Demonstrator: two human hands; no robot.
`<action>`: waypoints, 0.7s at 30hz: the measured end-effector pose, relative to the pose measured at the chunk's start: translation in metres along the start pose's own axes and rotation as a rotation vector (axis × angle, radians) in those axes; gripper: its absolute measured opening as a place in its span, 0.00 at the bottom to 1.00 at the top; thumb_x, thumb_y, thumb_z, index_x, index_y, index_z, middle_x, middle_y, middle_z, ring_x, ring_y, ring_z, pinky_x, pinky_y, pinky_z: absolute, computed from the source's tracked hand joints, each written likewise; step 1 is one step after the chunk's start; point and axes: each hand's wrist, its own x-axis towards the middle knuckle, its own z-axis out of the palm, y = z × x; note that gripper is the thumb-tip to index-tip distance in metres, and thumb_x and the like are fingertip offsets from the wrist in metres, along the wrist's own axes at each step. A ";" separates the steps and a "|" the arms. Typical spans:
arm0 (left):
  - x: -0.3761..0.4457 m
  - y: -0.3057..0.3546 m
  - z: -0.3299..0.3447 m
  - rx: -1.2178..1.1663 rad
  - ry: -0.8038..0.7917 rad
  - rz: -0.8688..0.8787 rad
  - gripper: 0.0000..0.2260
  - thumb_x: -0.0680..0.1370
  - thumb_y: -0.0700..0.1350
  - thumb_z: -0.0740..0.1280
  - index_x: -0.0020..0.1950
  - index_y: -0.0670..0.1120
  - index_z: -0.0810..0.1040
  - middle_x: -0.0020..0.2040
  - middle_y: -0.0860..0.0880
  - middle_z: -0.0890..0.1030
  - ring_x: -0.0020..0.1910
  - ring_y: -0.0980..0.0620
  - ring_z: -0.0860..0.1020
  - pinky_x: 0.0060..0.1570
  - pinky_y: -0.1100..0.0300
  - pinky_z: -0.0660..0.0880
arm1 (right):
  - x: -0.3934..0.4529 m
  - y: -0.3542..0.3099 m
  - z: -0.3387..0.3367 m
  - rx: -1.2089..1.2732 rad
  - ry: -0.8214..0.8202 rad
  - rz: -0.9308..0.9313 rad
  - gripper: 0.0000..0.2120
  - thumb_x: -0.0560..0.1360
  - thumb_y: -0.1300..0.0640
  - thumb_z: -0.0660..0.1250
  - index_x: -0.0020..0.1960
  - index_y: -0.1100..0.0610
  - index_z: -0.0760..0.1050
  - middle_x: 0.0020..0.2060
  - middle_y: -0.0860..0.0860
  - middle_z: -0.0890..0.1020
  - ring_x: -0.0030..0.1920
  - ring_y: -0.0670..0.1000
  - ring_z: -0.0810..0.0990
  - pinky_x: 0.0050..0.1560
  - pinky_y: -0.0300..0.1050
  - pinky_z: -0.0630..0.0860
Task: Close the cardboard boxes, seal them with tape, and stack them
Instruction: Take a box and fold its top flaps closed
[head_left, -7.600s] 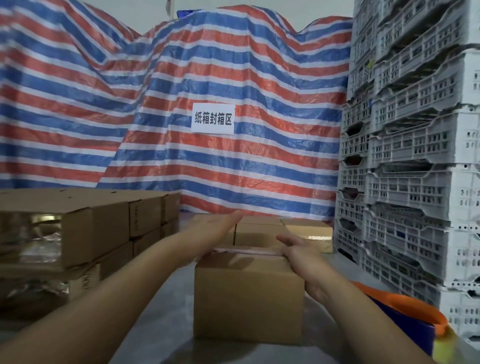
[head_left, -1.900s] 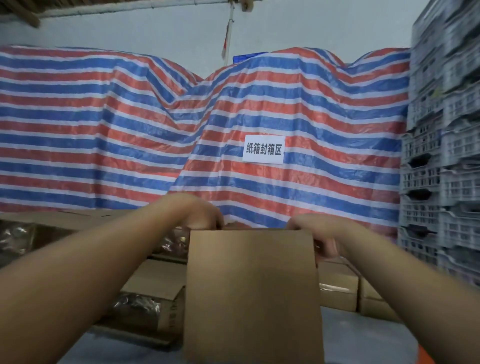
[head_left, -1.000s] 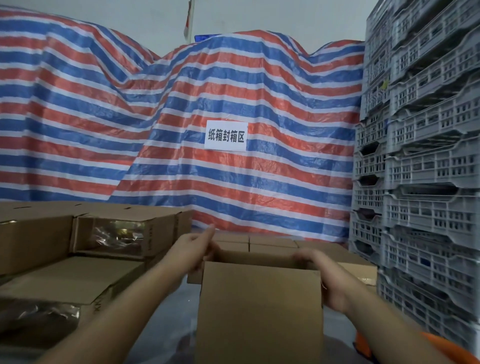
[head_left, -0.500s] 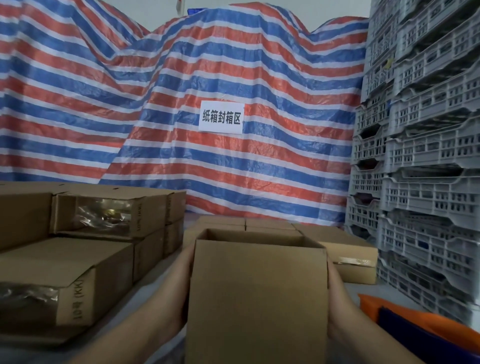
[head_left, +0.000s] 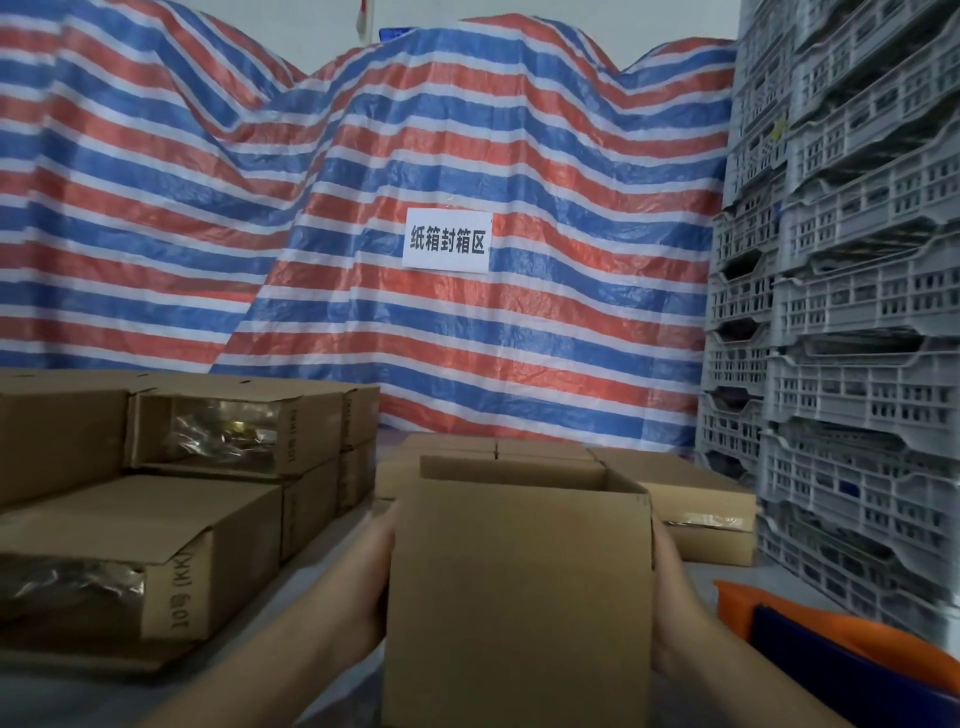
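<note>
I hold a plain cardboard box (head_left: 519, 587) upright close in front of me, its top open and its inside in shadow. My left hand (head_left: 371, 577) presses against its left side and my right hand (head_left: 670, 592) against its right side. The fingers of both hands are hidden behind the box. Behind it, closed cardboard boxes (head_left: 696, 499) lie flat in a row on the grey surface (head_left: 727, 577), one with clear tape along its front edge.
On the left, cardboard boxes (head_left: 156, 540) are stacked in layers, some ends open with shiny plastic showing. Grey plastic crates (head_left: 857, 364) tower on the right. An orange and blue object (head_left: 831, 649) sits at bottom right. A striped tarp (head_left: 415, 145) with a white sign (head_left: 447, 240) hangs behind.
My hands have moved from the box's top rim down to its two sides. The box now stands with its top open, and has barely shifted in the last half second.
</note>
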 end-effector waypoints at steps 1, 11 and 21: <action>0.000 0.001 0.000 -0.007 -0.035 -0.005 0.13 0.72 0.49 0.68 0.31 0.46 0.84 0.27 0.49 0.80 0.25 0.52 0.80 0.24 0.63 0.74 | 0.003 0.003 -0.004 -0.003 -0.003 0.016 0.14 0.84 0.56 0.57 0.43 0.56 0.76 0.25 0.49 0.81 0.25 0.48 0.80 0.33 0.44 0.75; -0.004 0.011 0.004 0.030 0.060 0.124 0.24 0.63 0.47 0.72 0.58 0.51 0.76 0.40 0.41 0.85 0.34 0.45 0.84 0.29 0.55 0.81 | 0.007 0.000 -0.005 0.117 0.008 0.124 0.26 0.76 0.41 0.61 0.32 0.60 0.81 0.25 0.55 0.81 0.24 0.52 0.80 0.27 0.43 0.76; 0.004 0.013 -0.007 0.120 -0.024 0.054 0.10 0.79 0.51 0.66 0.59 0.59 0.82 0.53 0.40 0.84 0.53 0.39 0.83 0.53 0.44 0.80 | 0.008 -0.001 -0.008 0.161 -0.033 0.109 0.32 0.78 0.39 0.59 0.26 0.58 0.83 0.27 0.56 0.82 0.24 0.52 0.81 0.23 0.40 0.76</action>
